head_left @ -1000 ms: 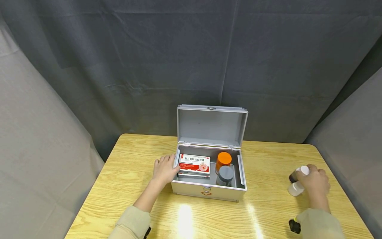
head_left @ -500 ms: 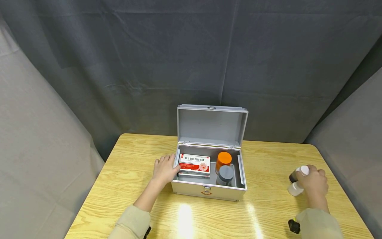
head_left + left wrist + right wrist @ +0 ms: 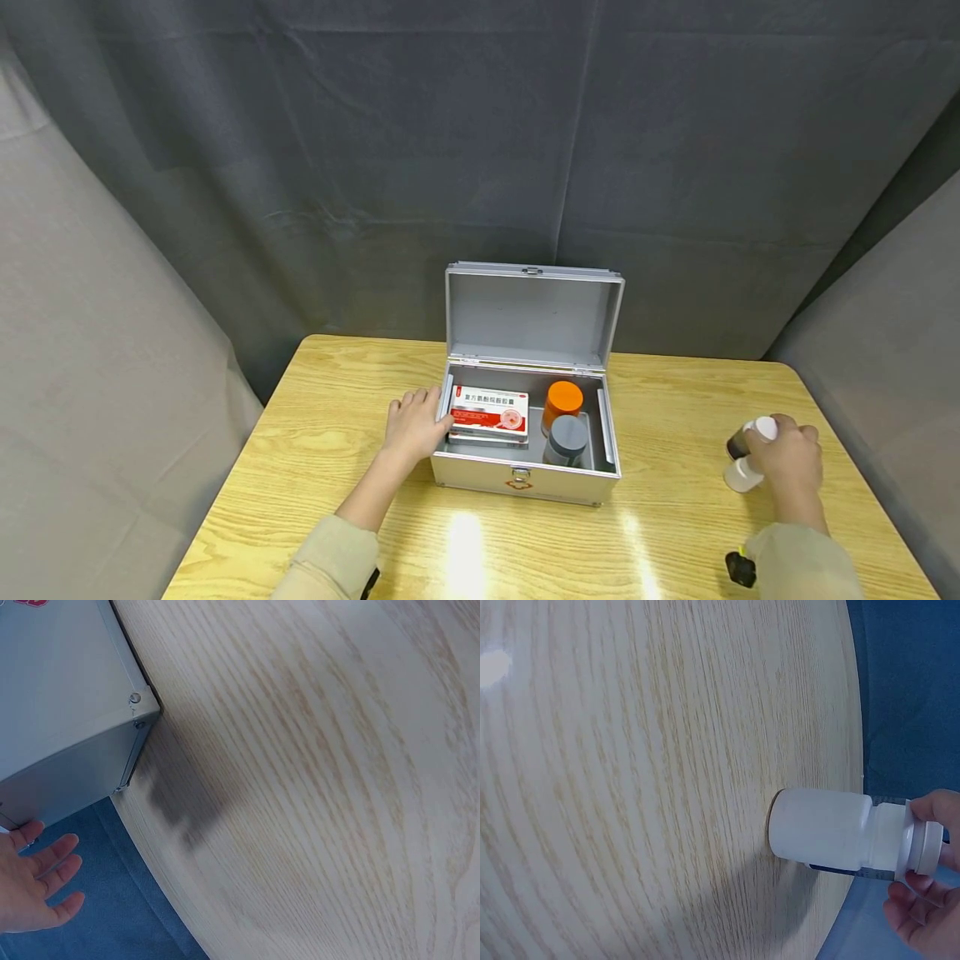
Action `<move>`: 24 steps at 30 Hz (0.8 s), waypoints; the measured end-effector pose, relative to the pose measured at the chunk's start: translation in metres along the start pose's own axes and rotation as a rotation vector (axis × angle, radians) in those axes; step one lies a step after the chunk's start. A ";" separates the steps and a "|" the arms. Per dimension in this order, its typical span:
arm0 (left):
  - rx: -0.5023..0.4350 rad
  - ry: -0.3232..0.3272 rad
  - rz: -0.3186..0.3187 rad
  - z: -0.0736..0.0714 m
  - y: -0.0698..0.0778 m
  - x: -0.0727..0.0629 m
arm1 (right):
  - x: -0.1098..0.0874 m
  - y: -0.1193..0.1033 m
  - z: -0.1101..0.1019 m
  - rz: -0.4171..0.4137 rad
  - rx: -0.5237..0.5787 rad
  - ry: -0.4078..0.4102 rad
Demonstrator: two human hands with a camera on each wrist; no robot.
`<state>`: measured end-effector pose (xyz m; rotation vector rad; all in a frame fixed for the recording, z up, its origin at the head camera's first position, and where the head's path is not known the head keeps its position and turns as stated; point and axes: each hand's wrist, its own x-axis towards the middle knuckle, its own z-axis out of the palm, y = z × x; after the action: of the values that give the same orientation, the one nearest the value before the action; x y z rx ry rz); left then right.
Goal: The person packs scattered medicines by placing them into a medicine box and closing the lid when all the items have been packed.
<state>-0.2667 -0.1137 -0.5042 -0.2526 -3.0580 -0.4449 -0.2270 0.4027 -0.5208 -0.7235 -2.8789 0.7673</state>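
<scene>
My right hand [image 3: 793, 457] pinches the white cap [image 3: 766, 427] of a dark-labelled pill bottle [image 3: 737, 446] at the table's right. In front of it stands a white pill bottle [image 3: 742, 476]. Seen from the right wrist, this white bottle [image 3: 817, 829] covers most of the labelled one, whose cap [image 3: 928, 849] sits between thumb and fingers. My left hand [image 3: 414, 427] rests at the left rim of an open silver medicine box [image 3: 555, 487], thumb over the edge. From the left wrist, its fingers [image 3: 56, 881] are extended beside the box's side wall.
Inside the box, flat medicine cartons [image 3: 487, 410] lie stacked on the left. An orange-capped bottle [image 3: 564, 397] and a grey-lidded jar [image 3: 567, 435] stand on the right. The raised lid [image 3: 531, 317] leans back. Dark curtains [image 3: 375, 167] hang behind the wooden table [image 3: 675, 400].
My right hand's outer fingers have drawn in slightly toward the bottle. The left hand and the box stay where they were.
</scene>
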 end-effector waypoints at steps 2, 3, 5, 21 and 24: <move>0.005 0.001 0.001 0.000 0.000 0.000 | 0.000 0.000 0.000 -0.003 0.004 -0.001; 0.008 0.001 0.003 0.000 0.000 0.000 | 0.000 0.000 -0.001 -0.004 0.006 -0.001; 0.006 0.003 0.005 0.000 0.000 0.000 | 0.000 0.000 -0.001 -0.009 0.013 0.001; -0.005 0.003 -0.001 0.004 -0.002 0.001 | -0.007 -0.025 -0.011 -0.177 0.070 0.153; -0.003 0.001 -0.003 0.003 -0.002 0.001 | -0.010 -0.035 -0.015 -0.222 0.077 0.180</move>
<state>-0.2683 -0.1147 -0.5081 -0.2483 -3.0573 -0.4499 -0.2302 0.3780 -0.4902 -0.4308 -2.6919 0.7376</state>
